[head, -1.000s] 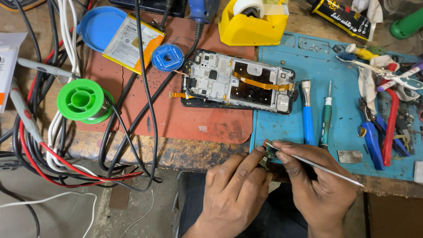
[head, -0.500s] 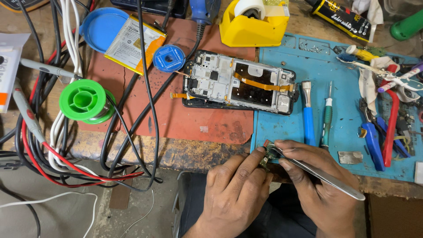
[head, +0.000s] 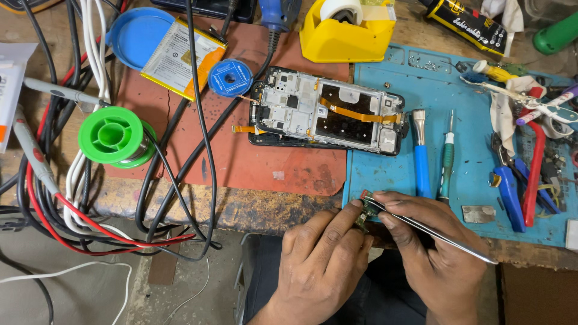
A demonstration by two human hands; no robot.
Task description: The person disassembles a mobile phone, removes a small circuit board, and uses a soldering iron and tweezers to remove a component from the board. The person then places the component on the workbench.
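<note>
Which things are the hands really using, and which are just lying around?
In use: left hand pinching a small circuit board; right hand working tweezers on it.

Lying about: opened phone, green solder spool, yellow tape dispenser, blue-handled screwdriver, phone battery.

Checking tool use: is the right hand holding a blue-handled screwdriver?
No, the right hand holds metal tweezers; the blue-handled screwdriver lies on the mat.

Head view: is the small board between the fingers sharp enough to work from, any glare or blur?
Head view: even, soft light, no harsh shadows; the small circuit board is tiny and mostly hidden by the left hand; tweezers in the right hand look sharp; no glare on the opened phone.
</note>
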